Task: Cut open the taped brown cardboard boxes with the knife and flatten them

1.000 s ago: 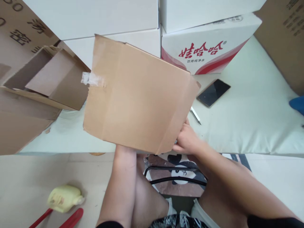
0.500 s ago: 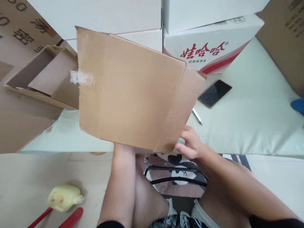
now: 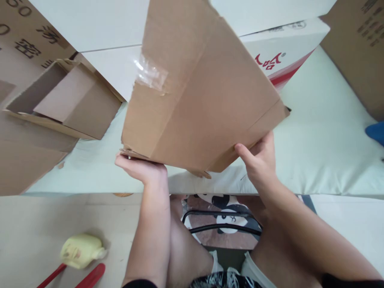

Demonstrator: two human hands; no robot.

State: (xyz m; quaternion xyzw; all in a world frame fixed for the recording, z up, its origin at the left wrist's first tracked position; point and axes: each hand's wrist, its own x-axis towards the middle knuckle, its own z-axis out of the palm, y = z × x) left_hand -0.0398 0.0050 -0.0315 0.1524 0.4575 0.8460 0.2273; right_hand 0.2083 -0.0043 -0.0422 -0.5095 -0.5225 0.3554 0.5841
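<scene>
A brown cardboard piece (image 3: 207, 96), with clear tape (image 3: 151, 76) near its left edge, is held up tilted above the pale green surface. Its lower left edge rests on my left hand (image 3: 142, 168), which is under it with the fingers partly hidden behind the cardboard. At the lower right edge my right hand (image 3: 259, 160) grips the cardboard, thumb on the near face and the other fingers behind.
White boxes (image 3: 108, 24) stand at the back, one with red lettering. An open cardboard box (image 3: 90, 100) is at the left on the green surface (image 3: 306, 148). A yellow bottle (image 3: 81, 251) lies on the floor near red handles.
The cardboard has turned and shifted right and up, now covering the phone and pen. My left hand has come into view at its lower left, and my right hand has moved up and right.
</scene>
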